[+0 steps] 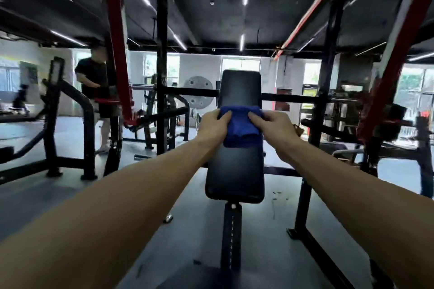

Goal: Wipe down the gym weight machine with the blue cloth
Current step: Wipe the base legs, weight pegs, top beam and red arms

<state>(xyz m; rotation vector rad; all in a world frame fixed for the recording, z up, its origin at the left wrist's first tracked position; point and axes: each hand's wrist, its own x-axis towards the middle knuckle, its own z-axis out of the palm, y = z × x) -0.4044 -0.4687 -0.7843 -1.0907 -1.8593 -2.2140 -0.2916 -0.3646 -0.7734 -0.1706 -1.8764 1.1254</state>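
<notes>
**Inspector:** State of the fingers?

**Assistant:** Left hand (212, 128) lies on the left edge of the blue cloth (242, 125), fingers (225, 117) bent over its top corner and holding it. Right hand (278, 129) lies on the right edge, fingers (257, 118) laid across the fabric; whether they pinch it or only press, I cannot tell.

**Inspector:** Location of the cloth?

**Assistant:** Spread across the middle of the black padded bench (237, 166), touching the pad, between both hands.

**Inspector:** Surroundings?

**Assistant:** The pad sits on a black adjustment post (232, 237) inside the weight machine frame (327, 77). Red lever arms (116, 37) slant down at either side. A person in a black shirt (94, 77) stands at left, well apart, on the grey floor (183, 241).
</notes>
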